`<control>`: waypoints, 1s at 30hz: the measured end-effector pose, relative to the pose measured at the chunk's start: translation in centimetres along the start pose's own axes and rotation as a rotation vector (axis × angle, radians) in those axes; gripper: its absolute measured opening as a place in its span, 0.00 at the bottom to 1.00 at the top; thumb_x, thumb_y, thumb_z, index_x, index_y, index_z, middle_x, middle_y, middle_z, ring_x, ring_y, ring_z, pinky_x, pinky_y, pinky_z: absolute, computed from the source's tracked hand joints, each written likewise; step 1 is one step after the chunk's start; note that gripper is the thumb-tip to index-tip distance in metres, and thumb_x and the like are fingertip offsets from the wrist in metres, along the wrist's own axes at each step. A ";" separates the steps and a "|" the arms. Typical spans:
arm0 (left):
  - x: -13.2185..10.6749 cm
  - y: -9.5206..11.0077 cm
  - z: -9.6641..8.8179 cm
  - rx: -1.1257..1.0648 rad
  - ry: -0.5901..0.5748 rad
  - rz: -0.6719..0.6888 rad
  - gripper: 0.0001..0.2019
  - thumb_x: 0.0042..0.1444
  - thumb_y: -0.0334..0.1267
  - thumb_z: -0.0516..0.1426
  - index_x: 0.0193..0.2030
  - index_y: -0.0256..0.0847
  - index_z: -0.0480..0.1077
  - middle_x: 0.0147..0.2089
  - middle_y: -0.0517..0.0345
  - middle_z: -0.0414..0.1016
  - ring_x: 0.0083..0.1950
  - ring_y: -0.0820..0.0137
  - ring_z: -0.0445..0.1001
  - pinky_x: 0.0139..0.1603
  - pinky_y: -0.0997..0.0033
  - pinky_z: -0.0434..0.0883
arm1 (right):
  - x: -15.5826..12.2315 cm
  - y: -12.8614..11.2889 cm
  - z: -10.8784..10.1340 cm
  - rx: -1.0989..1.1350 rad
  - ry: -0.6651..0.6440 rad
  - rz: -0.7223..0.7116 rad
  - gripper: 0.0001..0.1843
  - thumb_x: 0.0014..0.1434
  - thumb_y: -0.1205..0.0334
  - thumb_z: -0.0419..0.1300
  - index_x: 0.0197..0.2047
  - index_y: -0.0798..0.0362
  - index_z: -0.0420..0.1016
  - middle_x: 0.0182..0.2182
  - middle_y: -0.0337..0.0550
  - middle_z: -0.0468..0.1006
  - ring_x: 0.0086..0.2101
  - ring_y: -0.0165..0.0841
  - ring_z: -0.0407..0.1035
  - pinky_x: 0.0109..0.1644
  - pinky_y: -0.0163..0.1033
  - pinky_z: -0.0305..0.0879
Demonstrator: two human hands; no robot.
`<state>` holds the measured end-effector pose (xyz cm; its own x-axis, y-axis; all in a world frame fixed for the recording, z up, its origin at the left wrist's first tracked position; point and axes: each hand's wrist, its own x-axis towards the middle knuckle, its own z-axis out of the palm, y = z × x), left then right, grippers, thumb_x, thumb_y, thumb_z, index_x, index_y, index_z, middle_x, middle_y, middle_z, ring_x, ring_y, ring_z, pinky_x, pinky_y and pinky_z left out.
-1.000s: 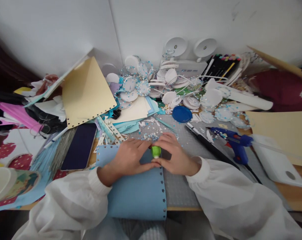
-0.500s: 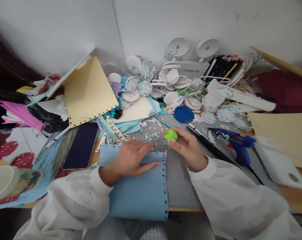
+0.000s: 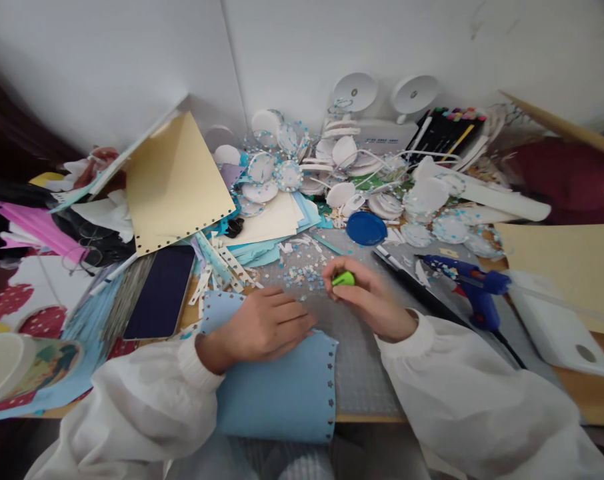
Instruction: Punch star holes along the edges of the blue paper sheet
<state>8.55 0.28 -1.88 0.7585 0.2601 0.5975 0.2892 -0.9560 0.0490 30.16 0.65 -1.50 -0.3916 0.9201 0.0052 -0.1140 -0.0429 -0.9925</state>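
Observation:
A sheet of light blue paper [image 3: 277,393] lies partly over the near table edge, with star-shaped holes along its right side and far left part. My left hand [image 3: 262,327] rests across its far edge, fingers bent together and closed on the paper; the fingertips are hidden. My right hand [image 3: 369,297], slightly blurred, is closed round a small bright green paper punch [image 3: 343,279], just beyond the sheet's far right corner and apart from it. Tiny blue and white punched stars [image 3: 305,275] are scattered on the grey cutting mat [image 3: 365,380] behind the hands.
A phone [image 3: 159,293] and paper strips lie left, near a paper cup [image 3: 27,367]. Cream card [image 3: 177,183] leans behind them. White discs with beads [image 3: 277,173] crowd the back. A blue lid [image 3: 366,229], black pen [image 3: 422,290] and blue glue gun [image 3: 475,287] are right.
My left hand's spread fingers have drawn together on the paper, and its far right corner has shifted toward me. My right hand has turned the punch and wrapped further round it.

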 end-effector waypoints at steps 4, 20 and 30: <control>-0.1 0.0 0.0 0.002 -0.007 0.001 0.03 0.60 0.32 0.55 0.38 0.36 0.70 0.29 0.58 0.74 0.28 0.71 0.70 0.29 0.68 0.62 | -0.3 -0.8 0.1 -0.220 -0.206 -0.027 0.05 0.55 0.61 0.61 0.32 0.53 0.73 0.26 0.36 0.70 0.26 0.26 0.62 0.30 0.32 0.59; 0.0 0.1 -0.1 0.015 0.004 0.008 0.04 0.60 0.32 0.54 0.36 0.36 0.69 0.27 0.59 0.73 0.26 0.71 0.69 0.27 0.69 0.61 | -0.4 -0.5 0.4 -0.395 -0.156 -0.119 0.06 0.57 0.60 0.60 0.30 0.52 0.74 0.23 0.36 0.72 0.23 0.26 0.64 0.27 0.31 0.62; -0.1 0.0 0.4 0.017 -0.002 -0.246 0.11 0.60 0.38 0.56 0.49 0.38 0.69 0.43 0.51 0.76 0.41 0.64 0.72 0.41 0.64 0.66 | 0.6 1.4 0.1 -0.498 0.206 -0.198 0.12 0.57 0.59 0.62 0.45 0.50 0.71 0.31 0.38 0.71 0.32 0.32 0.68 0.38 0.37 0.67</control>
<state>8.67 0.31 -2.27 0.6652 0.4850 0.5677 0.4752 -0.8614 0.1792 29.70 1.15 -2.85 -0.2153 0.9508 0.2226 0.2962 0.2808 -0.9129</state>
